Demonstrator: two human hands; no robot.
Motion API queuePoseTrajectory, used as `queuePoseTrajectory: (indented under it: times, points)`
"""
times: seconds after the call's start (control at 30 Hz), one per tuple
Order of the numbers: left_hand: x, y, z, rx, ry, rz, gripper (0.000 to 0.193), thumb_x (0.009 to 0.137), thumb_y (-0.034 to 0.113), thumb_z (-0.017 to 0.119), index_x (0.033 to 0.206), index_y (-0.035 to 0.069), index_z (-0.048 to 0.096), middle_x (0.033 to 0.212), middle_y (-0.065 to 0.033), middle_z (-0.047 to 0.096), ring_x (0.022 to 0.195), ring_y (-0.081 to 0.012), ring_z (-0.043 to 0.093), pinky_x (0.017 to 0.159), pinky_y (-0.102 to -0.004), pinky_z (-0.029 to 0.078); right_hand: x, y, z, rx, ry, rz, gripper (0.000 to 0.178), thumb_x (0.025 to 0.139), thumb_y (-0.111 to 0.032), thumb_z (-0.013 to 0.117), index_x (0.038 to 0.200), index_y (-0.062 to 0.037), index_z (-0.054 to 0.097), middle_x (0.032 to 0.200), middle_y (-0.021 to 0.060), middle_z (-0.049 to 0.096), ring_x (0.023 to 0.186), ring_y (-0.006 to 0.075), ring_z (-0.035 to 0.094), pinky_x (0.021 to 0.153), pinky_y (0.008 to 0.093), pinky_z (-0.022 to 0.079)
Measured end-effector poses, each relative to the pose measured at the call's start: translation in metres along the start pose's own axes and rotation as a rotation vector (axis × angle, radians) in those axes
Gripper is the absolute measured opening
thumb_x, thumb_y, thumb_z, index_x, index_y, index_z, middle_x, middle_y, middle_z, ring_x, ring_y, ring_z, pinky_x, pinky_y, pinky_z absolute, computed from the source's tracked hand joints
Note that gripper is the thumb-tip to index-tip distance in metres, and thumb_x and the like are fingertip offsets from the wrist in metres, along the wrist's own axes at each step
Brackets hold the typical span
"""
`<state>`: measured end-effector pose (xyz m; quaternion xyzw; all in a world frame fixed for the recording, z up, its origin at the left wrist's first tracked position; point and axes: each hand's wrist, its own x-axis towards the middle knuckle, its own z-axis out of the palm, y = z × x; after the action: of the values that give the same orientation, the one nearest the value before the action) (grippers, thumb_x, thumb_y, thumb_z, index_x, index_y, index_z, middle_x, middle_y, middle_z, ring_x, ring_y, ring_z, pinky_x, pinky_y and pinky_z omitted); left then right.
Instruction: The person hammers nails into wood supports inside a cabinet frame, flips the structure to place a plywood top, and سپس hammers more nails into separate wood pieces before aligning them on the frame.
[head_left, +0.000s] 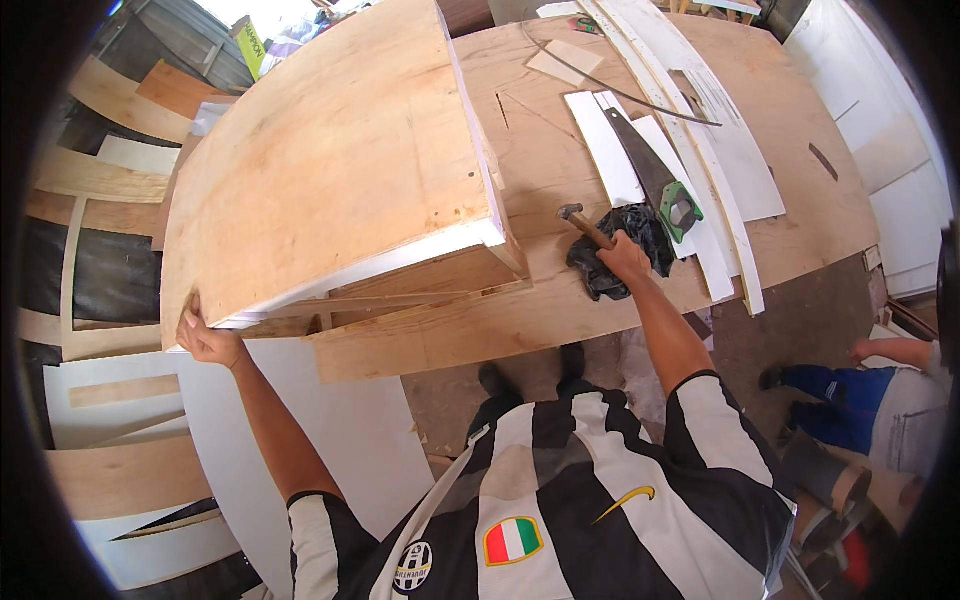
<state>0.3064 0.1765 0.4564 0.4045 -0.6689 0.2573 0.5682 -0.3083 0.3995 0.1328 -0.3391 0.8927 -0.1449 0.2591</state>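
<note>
My left hand [208,338] grips the near left corner of a large plywood box [330,170], which has white-edged sides and a partly open underside facing me. The fingers curl at its edge. In my right hand [625,258] is a hammer [594,232], held by its wooden handle with the metal head pointing up and left. The hammer is over a crumpled black plastic bag [600,282], to the right of the box. Just beyond that hand lies a handsaw [640,160] with a green and black handle, resting on white strips.
Long white boards [690,150] lie along the right of the plywood worktable [800,230]. A thin dark strip [640,92] crosses them. Wooden panels and frames [110,180] stand at the left. Another person in blue trousers [840,400] is at the right.
</note>
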Motion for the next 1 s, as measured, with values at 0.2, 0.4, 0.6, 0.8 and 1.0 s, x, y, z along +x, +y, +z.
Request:
queuePoseTrajectory:
  times: [0.2, 0.4, 0.6, 0.8, 1.0]
  points:
    - [0.0, -0.001, 0.002, -0.021, 0.018, 0.042, 0.045, 0.107, 0.023, 0.043, 0.097, -0.004, 0.078, 0.101, -0.0113, 0.077, 0.096, -0.0257, 0.062, 0.093, -0.0403, 0.041, -0.05, 0.001, 0.0, 0.381, -0.165, 0.045, 0.053, 0.085, -0.044, 0.073, 0.112, 0.0009, 0.066, 0.093, 0.0163, 0.071, 0.085, 0.0299, 0.072, 0.072, 0.0435, 0.056]
    - [0.005, 0.002, 0.002, -0.012, 0.074, 0.154, 0.041, 0.105, 0.02, 0.047, 0.093, -0.005, 0.077, 0.095, -0.015, 0.077, 0.086, -0.0309, 0.067, 0.085, -0.0416, 0.046, -0.123, 0.028, 0.048, 0.582, -0.013, -0.029, 0.039, 0.086, -0.034, 0.077, 0.096, 0.0024, 0.066, 0.065, 0.0072, 0.06, 0.05, 0.0178, 0.059, 0.046, 0.0332, 0.047]
    - [0.012, 0.005, -0.001, -0.114, 0.081, 0.214, 0.039, 0.105, 0.019, 0.051, 0.083, -0.003, 0.075, 0.082, -0.0152, 0.076, 0.073, -0.0313, 0.07, 0.066, -0.0409, 0.05, -0.233, 0.063, 0.118, 0.413, 0.207, 0.046, 0.038, 0.086, -0.028, 0.075, 0.103, 0.004, 0.066, 0.076, 0.0155, 0.065, 0.073, 0.0267, 0.067, 0.069, 0.0435, 0.052]
    - [0.014, -0.006, 0.002, -0.181, 0.137, 0.301, 0.041, 0.104, 0.025, 0.054, 0.082, 0.0, 0.077, 0.08, -0.013, 0.076, 0.068, -0.0293, 0.07, 0.06, -0.0407, 0.051, -0.339, 0.101, 0.167, 0.326, 0.115, 0.342, 0.06, 0.086, -0.032, 0.074, 0.138, -0.005, 0.058, 0.123, 0.0247, 0.066, 0.116, 0.0389, 0.064, 0.098, 0.045, 0.049]
    - [0.01, 0.0, 0.003, 0.0, 0.209, 0.353, 0.042, 0.105, 0.03, 0.052, 0.084, 0.006, 0.079, 0.078, -0.0079, 0.074, 0.068, -0.028, 0.068, 0.06, -0.0456, 0.046, -0.453, 0.154, 0.234, 0.436, 0.369, 0.368, 0.057, 0.084, -0.019, 0.071, 0.135, -0.0025, 0.055, 0.117, 0.0218, 0.065, 0.102, 0.036, 0.066, 0.088, 0.0441, 0.049]
